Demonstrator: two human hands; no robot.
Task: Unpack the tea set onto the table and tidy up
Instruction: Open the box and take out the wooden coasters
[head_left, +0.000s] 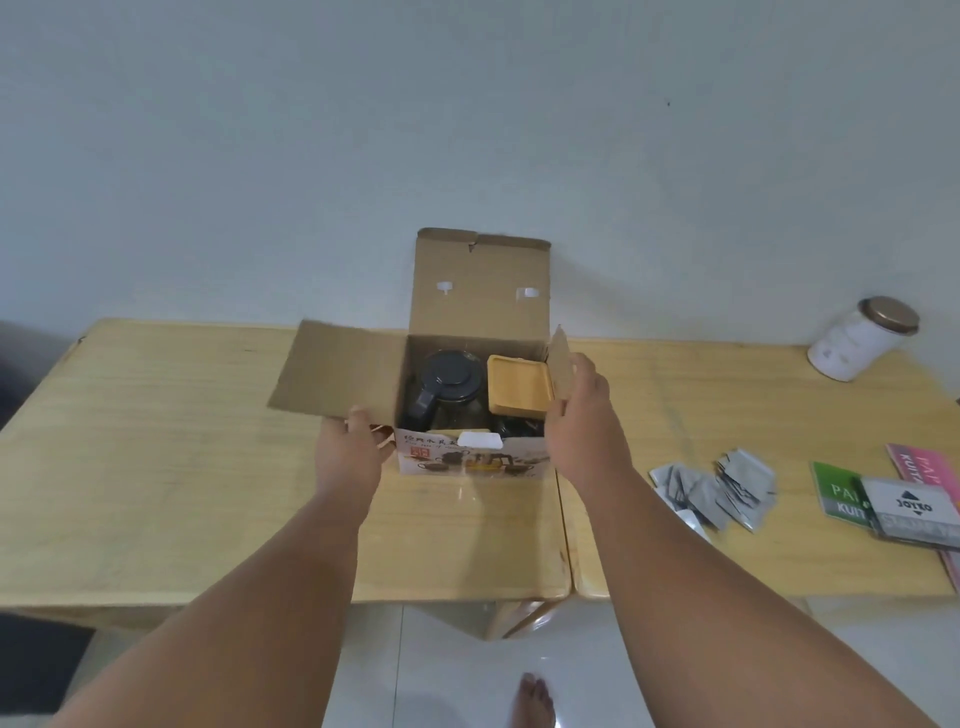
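An open cardboard tea-set box stands mid-table against the wall, its lid flap raised at the back. Inside sit a glass teapot with a dark lid on the left and a yellow-tan tray on the right. My left hand holds the near edge of the left flap, which is folded out flat. My right hand grips the right flap, which stands nearly upright. The lower part of the box's inside is dark and hidden.
Two light wooden tables stand joined side by side. On the right one lie several grey sachets, green, grey and pink packets, and a white jar with a bronze lid. A bare foot shows on the tiled floor.
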